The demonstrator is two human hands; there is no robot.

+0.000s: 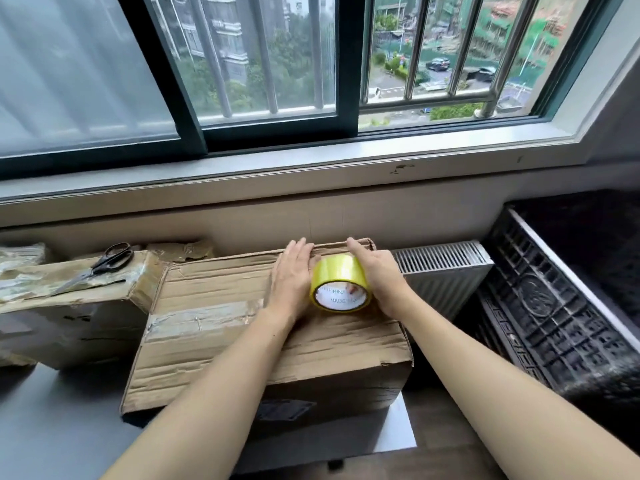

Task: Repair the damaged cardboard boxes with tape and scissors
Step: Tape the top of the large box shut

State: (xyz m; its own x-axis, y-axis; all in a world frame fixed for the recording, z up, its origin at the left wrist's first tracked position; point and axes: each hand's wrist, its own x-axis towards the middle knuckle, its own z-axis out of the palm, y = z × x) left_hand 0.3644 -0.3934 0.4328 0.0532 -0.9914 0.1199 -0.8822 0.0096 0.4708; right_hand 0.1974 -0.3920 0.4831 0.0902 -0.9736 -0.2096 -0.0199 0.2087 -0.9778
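The roll of yellow tape (340,288) is stood on edge on top of the middle cardboard box (242,327), close to the box's far right corner, with its open core turned toward the camera. It is flanked by both hands. The right hand (377,275) is laid against the roll's right side, fingers stretched forward toward the far edge of the box; the roll is steadied by it rather than clearly grasped, and whether the thumb is hooked round the roll cannot be told. The left hand (294,271) is pressed flat on the cardboard just left of the roll, fingers straight, its grip released.

The relation that matters is judged to be this: the roll's axis is set roughly across the box, left to right, so tape would be drawn toward the near edge along the box top. The right hand is the nearer one for pulling the roll.

The scissors (98,265) are lying on a second box (65,299) to the left, well apart from both hands and closest to the left one.
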